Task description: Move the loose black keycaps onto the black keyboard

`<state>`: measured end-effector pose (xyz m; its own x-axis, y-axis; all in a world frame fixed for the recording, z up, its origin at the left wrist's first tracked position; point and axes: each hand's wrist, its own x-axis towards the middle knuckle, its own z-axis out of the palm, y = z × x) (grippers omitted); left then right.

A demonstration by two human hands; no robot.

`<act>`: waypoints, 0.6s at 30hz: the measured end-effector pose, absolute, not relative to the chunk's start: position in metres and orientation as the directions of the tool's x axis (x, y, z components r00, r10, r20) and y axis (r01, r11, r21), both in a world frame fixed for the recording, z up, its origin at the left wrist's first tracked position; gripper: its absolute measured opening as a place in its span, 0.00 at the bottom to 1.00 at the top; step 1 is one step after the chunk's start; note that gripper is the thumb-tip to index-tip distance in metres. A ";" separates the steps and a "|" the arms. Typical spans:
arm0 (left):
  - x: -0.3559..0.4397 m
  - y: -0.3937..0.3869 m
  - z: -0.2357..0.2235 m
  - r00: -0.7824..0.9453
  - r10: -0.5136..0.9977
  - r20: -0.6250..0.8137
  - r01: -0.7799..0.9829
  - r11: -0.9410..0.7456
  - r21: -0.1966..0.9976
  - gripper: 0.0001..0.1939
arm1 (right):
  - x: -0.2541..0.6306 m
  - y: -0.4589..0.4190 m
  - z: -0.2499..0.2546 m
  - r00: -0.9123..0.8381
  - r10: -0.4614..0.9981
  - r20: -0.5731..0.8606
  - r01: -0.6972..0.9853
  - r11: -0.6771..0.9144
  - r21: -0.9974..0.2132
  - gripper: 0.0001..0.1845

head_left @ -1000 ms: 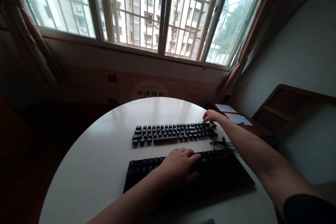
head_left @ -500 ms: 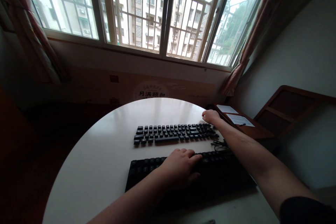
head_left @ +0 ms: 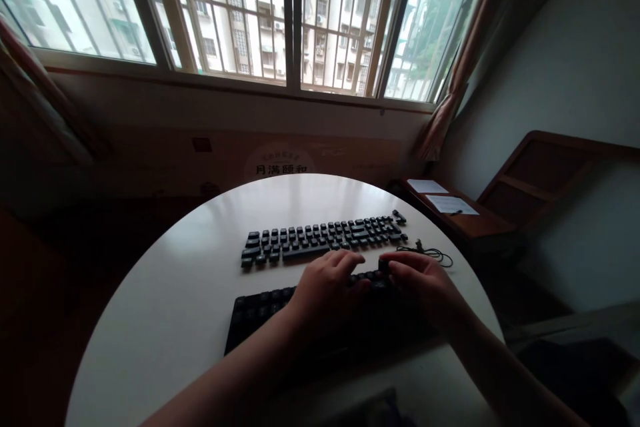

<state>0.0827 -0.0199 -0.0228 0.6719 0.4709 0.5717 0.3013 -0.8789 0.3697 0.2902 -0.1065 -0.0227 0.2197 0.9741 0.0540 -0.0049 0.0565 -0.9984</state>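
A black keyboard lies on the white round table, its near part dark and partly hidden under my forearms. My left hand rests over the keyboard's middle with thumb and fingers apart, holding nothing. Close by on the right, my right hand pinches a small black keycap between thumb and forefinger at the keyboard's far edge. Behind the keyboard, loose black keycaps are laid out in rows like a keyboard layout. A thin black cable lies coiled beyond my right hand.
The round white table has a curved edge. At its near side is a dark, blurred object. To the right stands a wooden desk bearing sheets of paper and a pen. Barred windows are ahead.
My right hand has come back from the far right end of the keycap rows to the keyboard, now with a keycap in its fingers. My left hand stays on the keyboard. The view has shifted slightly.
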 end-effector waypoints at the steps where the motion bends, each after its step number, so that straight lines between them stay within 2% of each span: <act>1: 0.082 -0.020 -0.023 0.648 0.453 0.612 0.267 -0.888 0.375 0.15 | 0.285 -0.111 -0.021 0.209 0.977 0.039 -0.034 0.047 -0.998 0.18; 4: 0.082 -0.020 -0.022 0.611 0.371 0.699 0.159 -0.923 0.351 0.16 | 0.275 -0.114 -0.012 0.155 0.987 0.045 -0.053 0.054 -0.997 0.16; 7: 0.083 -0.020 -0.021 0.598 0.311 0.739 0.097 -0.943 0.319 0.12 | 0.272 -0.113 -0.008 0.098 0.993 0.072 -0.060 0.079 -0.995 0.15; 18: 0.080 -0.017 -0.019 0.622 0.274 0.733 0.057 -0.950 0.306 0.07 | 0.270 -0.111 -0.014 0.044 0.995 0.090 -0.037 0.091 -0.995 0.14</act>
